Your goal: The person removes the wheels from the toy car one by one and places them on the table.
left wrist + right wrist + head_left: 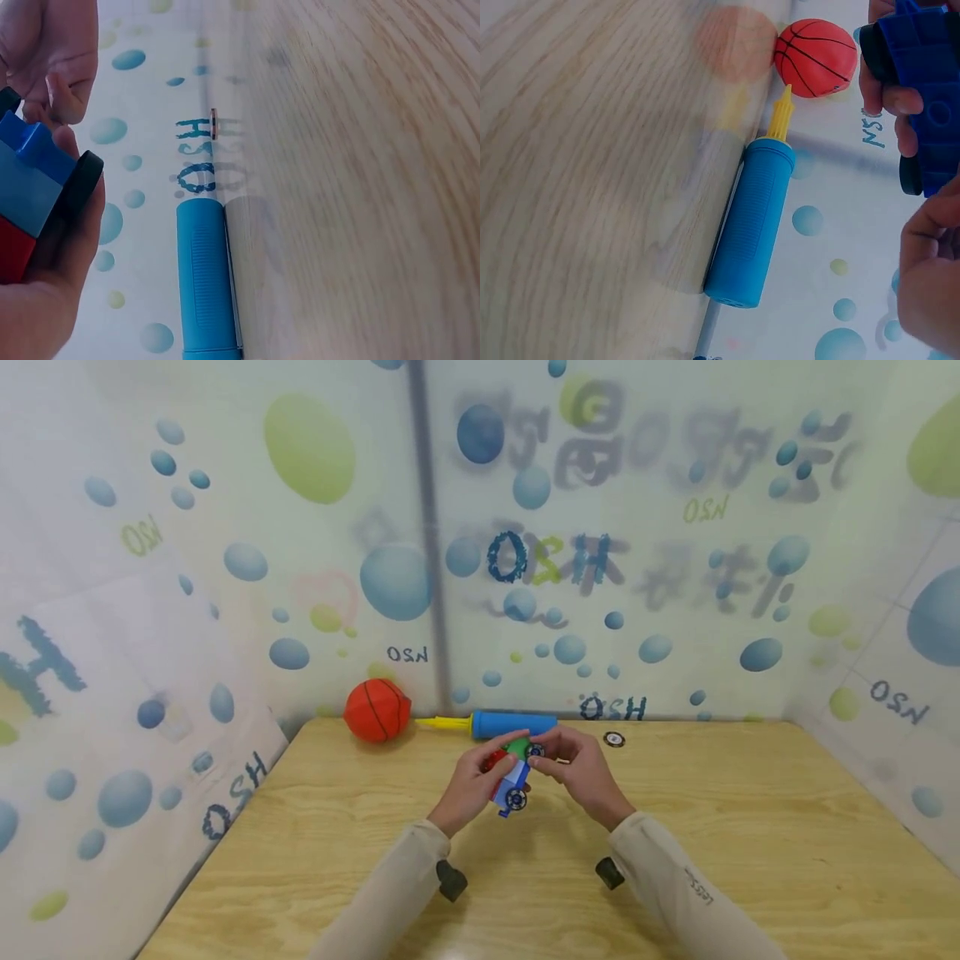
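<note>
We've got both hands on a small toy car (506, 791), held up off the table (300, 860), on our side of the pump (513, 724), approx. opp. its R half. L hand (472, 783) is grasping the car's body, thumb lying along the top; R hand (582, 772) is pinching it at the green end, thumb & fingers by a dark front wheel (536, 750). So both grasping, neither released.

Car's tilted: green end points twd the pump, blue end w/ a small hook faces away from it, twd us. Colours incl. red, lt blue, dk blue & green; near wheel (515, 799) is dark w/ pale spokes. From R wrist we get the blue underside, w/ dark wheels either side.

Pump's blue, ribbed, on its side at the table's far edge, yellow nozzle (450, 723) pointing L. Just beyond the nozzle tip we see a red ball (377, 711) w/ black lines, basketball-style; can't tell if they touch. Small round black-&-white chip (614, 739) lies flat on the table, R of the pump, near it.

Behind the pump: pale backdrop (675, 685) w/ blue & green bubbles + reversed "H2O" lettering. Our pale sleeves (397, 877) come in on the near side of the pump, dk wrist pcs (452, 881) below each cuff.
</note>
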`<state>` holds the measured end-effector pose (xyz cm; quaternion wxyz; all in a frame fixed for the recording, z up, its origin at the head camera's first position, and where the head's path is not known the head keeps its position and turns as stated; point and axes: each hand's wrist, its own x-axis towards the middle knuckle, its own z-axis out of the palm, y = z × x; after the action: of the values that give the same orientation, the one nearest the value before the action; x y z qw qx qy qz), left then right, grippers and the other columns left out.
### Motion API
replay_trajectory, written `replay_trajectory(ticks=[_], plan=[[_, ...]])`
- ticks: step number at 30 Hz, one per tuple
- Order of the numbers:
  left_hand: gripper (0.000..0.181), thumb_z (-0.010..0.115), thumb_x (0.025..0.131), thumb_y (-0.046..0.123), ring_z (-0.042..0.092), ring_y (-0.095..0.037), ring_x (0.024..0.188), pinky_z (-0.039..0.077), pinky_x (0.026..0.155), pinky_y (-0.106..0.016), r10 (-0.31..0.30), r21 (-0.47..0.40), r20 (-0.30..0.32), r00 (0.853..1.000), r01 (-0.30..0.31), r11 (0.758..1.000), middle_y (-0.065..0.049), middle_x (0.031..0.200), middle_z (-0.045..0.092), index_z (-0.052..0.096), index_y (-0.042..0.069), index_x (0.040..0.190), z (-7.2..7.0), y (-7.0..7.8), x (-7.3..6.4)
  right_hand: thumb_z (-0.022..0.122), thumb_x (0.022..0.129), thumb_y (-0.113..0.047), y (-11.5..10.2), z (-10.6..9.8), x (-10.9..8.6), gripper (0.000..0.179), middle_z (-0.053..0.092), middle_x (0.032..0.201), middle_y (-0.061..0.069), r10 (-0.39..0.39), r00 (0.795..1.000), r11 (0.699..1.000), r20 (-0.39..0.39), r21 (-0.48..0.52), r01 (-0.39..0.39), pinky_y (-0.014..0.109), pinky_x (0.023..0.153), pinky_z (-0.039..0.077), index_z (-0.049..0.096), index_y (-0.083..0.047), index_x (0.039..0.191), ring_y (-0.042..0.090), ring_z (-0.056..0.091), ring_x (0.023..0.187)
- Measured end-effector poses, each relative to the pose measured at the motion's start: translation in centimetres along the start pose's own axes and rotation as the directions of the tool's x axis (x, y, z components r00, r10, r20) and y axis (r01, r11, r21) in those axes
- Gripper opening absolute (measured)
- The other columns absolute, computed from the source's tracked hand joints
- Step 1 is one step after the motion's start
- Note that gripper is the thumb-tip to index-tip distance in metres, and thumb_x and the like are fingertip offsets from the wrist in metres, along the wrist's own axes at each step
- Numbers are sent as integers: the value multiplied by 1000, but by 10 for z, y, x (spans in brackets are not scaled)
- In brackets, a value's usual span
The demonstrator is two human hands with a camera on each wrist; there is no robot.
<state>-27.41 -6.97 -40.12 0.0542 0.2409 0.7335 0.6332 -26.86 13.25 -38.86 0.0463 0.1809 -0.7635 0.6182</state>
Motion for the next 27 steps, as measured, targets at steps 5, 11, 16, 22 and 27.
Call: replay_trajectory(ticks=[5, 11, 16, 22, 27], plan=[[39, 51, 106, 29, 64, -17, 94, 54, 81, -26, 51, 106, -36, 998, -47, 993, -9, 134, 64, 55, 27, 144, 4, 1, 0, 73, 92, -14, -1, -1, -1, 20, 65, 83, 6, 12, 1000, 1000, 4, 13, -12, 27, 55, 47, 66, -3, 107, 15, 56, 66], [39, 51, 106, 28, 61, -17, 99, 53, 83, -26, 50, 94, -54, 997, -44, 995, -3, 143, 59, 55, 30, 144, 6, 1, -1, 73, 92, -13, -3, 1, 1, 21, 60, 77, 4, 25, 1000, 1000, 3, 15, -25, 27, 55, 46, 66, -3, 109, 14, 51, 61], [40, 50, 106, 29, 62, -19, 103, 54, 86, -28, 39, 89, -45, 998, -35, 995, -3, 146, 57, 53, 27, 146, 6, 2, -3, 72, 92, -9, -4, 1, 1, 22, 62, 78, 0, 50, 999, 998, 21, 30, -50, 26, 56, 46, 62, 2, 108, 13, 48, 58], [39, 50, 106, 29, 60, -18, 103, 53, 86, -29, 28, 91, -49, 998, -24, 996, -3, 144, 58, 55, 28, 145, 7, 2, -3, 72, 92, -7, -4, 0, 3, 25, 59, 73, -1, 51, 997, 996, 55, 66, -54, 30, 54, 44, 56, 8, 105, 12, 45, 55], [39, 53, 105, 28, 60, -16, 98, 52, 79, -22, 44, 124, -62, 997, -36, 992, -4, 143, 60, 56, 25, 144, 9, 2, -3, 73, 90, -7, -7, 0, 3, 21, 55, 72, 0, 87, 993, 992, 76, 85, -94, 27, 51, 39, 55, 3, 96, 13, 41, 52]])
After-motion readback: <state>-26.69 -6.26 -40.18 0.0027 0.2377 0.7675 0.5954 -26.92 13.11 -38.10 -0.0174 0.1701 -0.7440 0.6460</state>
